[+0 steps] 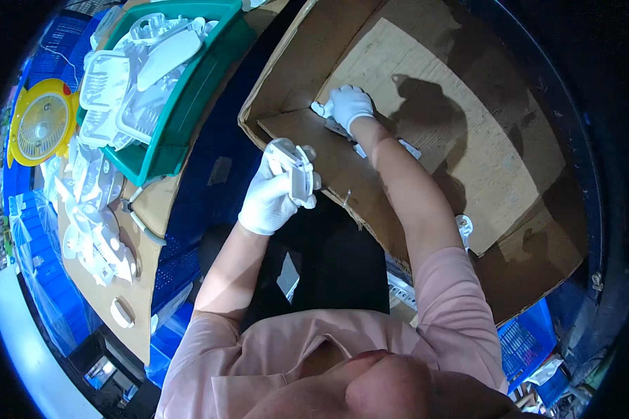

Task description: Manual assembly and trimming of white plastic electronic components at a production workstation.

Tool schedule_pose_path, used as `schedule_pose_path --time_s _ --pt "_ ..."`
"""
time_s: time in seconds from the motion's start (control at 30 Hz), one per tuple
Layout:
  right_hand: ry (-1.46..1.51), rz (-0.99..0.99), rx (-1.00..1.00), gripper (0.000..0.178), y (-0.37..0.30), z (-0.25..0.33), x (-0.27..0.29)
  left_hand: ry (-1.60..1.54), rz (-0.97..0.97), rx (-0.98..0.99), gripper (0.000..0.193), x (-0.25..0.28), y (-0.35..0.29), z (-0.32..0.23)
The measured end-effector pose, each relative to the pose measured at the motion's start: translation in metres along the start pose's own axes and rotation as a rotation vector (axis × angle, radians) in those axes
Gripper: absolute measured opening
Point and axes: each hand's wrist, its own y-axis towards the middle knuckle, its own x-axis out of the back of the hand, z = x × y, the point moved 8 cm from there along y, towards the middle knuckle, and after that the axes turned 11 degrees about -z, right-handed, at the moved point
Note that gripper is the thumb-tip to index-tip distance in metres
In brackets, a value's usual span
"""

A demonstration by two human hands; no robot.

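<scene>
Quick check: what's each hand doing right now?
Left hand: closed on a white plastic part.
Right hand: down in the cardboard box, touching small white parts; grip cannot be told.

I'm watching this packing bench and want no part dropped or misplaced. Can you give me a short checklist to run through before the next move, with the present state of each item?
1. Left hand has a firm hold on its white part: ok, gloved fingers wrap it.
2. Right hand is inside the cardboard box: ok, at the box's near left corner.
3. What the right hand grips: cannot tell, only small white pieces show at its fingertips.
4. Box floor has room: ok, mostly bare cardboard.
5. Green bin has parts left: ok, full of white parts.
6. Loose white parts on the bench are away from its edge: not ok, some lie near it.
</scene>
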Motion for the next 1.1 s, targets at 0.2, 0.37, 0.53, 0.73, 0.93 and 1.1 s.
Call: schedule_pose_path --time_s 0.2,0.37,0.53,0.73,0.93,1.1 --pt "0.331 -0.684 0.058 0.016 -0.055 -0.016 0.093 0.139 -0.009 -0.073 0.052 -0.002 0.0 -0.003" --pt "0.506 -0.773 -0.241 0.014 -0.101 -0.043 0.15 0.331 -0.072 -0.197 0.055 -0.002 0.0 0.001" --pt "0.808 -0.586 -0.101 0.012 -0.175 0.024 0.184 0.417 -0.035 -0.13 0.059 -0.016 -0.01 0.033" --pt "1.126 -0.371 -0.172 0.015 -0.195 0.024 0.165 0.716 -0.041 -0.173 0.067 0.003 -0.024 0.054" --pt "1.051 -0.368 -0.024 0.02 -0.196 0.049 0.182 0.657 -0.05 -0.267 0.082 -0.021 -0.045 0.031" --pt "1.186 -0.24 0.077 0.034 -0.205 0.101 0.204 0.647 -0.026 -0.284 0.061 -0.007 -0.083 0.028"
